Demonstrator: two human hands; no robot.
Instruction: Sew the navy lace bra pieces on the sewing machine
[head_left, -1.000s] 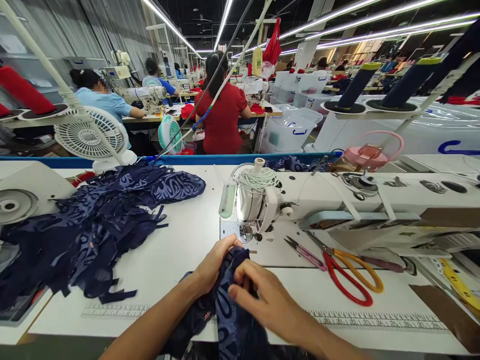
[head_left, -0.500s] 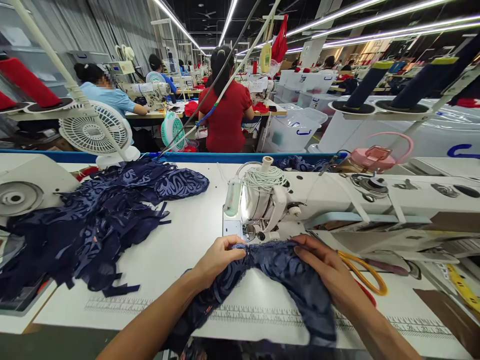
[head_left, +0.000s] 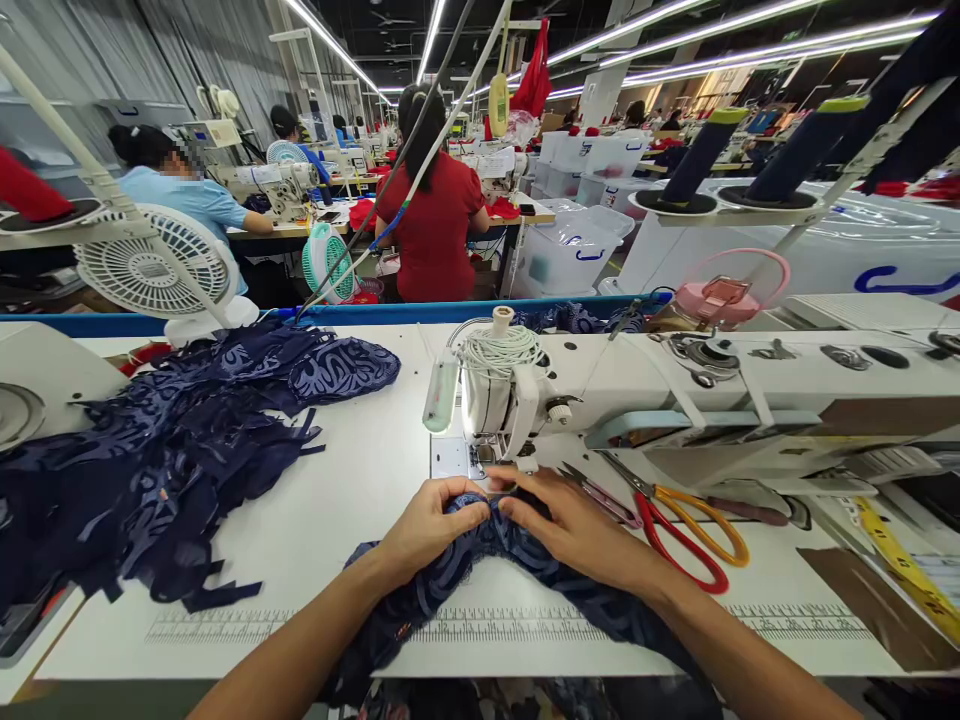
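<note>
A navy patterned lace bra point(head_left: 439, 580) hangs in a curve across the table's front edge, its middle raised just in front of the sewing machine's needle area point(head_left: 480, 458). My left hand point(head_left: 427, 525) pinches its upper edge left of the centre, thumb on top. Close beside it, my right hand point(head_left: 566, 525) grips the same edge right of the centre, fingers stretching toward the presser foot. The two thumbs are almost touching. The cloth under my right palm is hidden.
A heap of navy lace pieces point(head_left: 172, 450) covers the left side. Scissors with red and orange handles point(head_left: 675, 520) lie right of my right hand. A printed ruler point(head_left: 517, 625) runs along the front, and a yellow tape measure point(head_left: 904, 570) lies far right. Co-workers sit ahead.
My right hand has moved left along the bra's edge from its right part to the centre, beside my left hand. The scissors now show fully. The view has shifted slightly right.
</note>
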